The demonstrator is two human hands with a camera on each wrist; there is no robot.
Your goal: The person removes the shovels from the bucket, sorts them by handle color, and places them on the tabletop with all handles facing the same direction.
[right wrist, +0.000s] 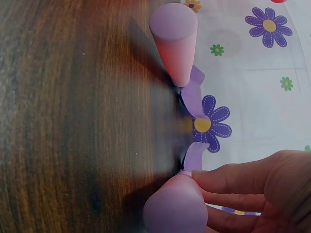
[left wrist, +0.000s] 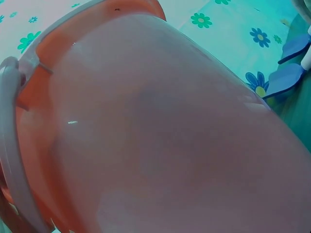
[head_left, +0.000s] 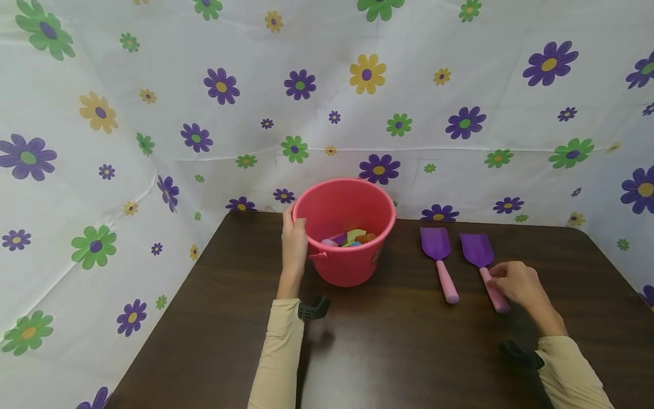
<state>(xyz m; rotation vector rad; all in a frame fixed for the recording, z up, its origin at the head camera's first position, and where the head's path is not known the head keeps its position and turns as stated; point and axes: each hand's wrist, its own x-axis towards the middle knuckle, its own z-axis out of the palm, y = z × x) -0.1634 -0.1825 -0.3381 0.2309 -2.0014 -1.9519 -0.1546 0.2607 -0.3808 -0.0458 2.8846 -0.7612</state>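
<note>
Right hand (head_left: 517, 284): thumb and fingers pinch the pink handle (head_left: 498, 299) of a purple shovel (head_left: 477, 249), flat on dark wood table (head_left: 388, 352). Second shovel (head_left: 436, 244) just left of grip. Flowered cloth (head_left: 327, 122) hangs beyond. Right fingers bent, forearm angled inward. Well left, left hand (head_left: 294, 241) grips rim of pink bucket (head_left: 346, 268), upright, mixed coloured pieces (head_left: 352, 238) at bottom.

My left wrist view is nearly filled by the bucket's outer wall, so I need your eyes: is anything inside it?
Observer: Yes, several colourful pieces lie inside the bucket.
Operator: What is the right hand touching?
Observer: It pinches the pink handle of the shovel farther from the bucket.
Operator: The shovel blades look blue to me. Are they?
Observer: No, the head view shows them purple.
</note>
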